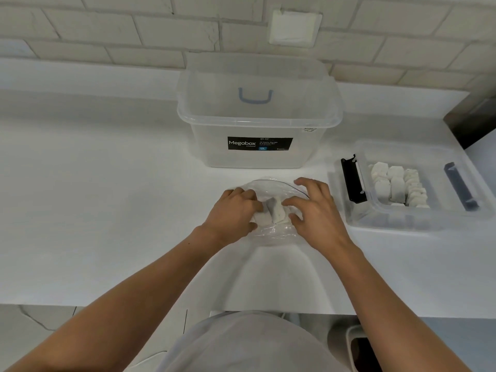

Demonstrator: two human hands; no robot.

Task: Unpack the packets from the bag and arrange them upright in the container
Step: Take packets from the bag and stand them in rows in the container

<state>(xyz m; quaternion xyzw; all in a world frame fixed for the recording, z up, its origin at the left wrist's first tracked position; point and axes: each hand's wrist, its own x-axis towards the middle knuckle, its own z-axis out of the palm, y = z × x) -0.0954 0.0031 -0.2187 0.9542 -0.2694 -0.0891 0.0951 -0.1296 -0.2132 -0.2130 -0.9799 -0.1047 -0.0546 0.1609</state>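
A clear plastic bag (271, 232) lies on the white counter in front of me. A few white packets (273, 212) show in it between my hands. My left hand (232, 213) grips the packets from the left, its fingers curled round them. My right hand (314, 208) holds the bag's right side and mouth, fingers bent over the plastic. To the right stands a low clear container (375, 208) with several white packets (397, 187) standing upright in rows at its middle.
A tall clear Megabox storage box (257, 124) with a blue handle stands behind the bag against the brick wall. A dark object (475, 122) sits at the far right. The counter's front edge runs close to my body.
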